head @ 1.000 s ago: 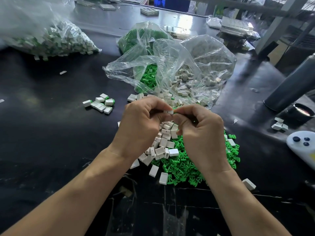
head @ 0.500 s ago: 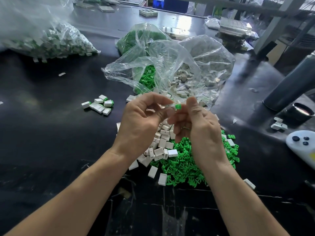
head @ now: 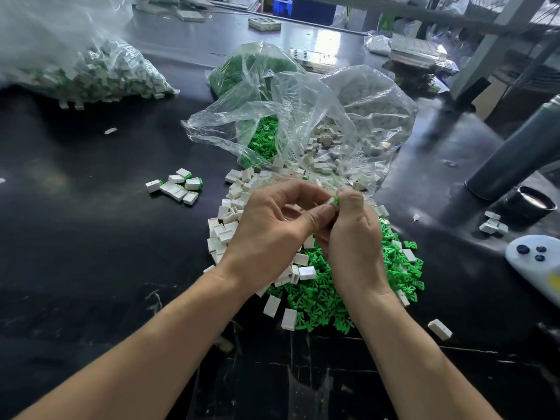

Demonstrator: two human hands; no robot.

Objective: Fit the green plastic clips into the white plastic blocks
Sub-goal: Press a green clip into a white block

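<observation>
No writing or brand mark can be read on anything here. Above the middle of the black table (head: 75, 222), the left hand (head: 272, 234) and the right hand (head: 354, 237) meet, each grip narrow, pinching one white block (head: 329, 202) with a green clip (head: 335, 200) at its end. Half a second ago the pair was held slightly lower and the right fingers stood straighter; now they curl over it. Beneath lie loose white blocks (head: 230, 228) and the green clips (head: 318, 298); finished pieces (head: 178, 189) sit toward the left edge, unmoved.
</observation>
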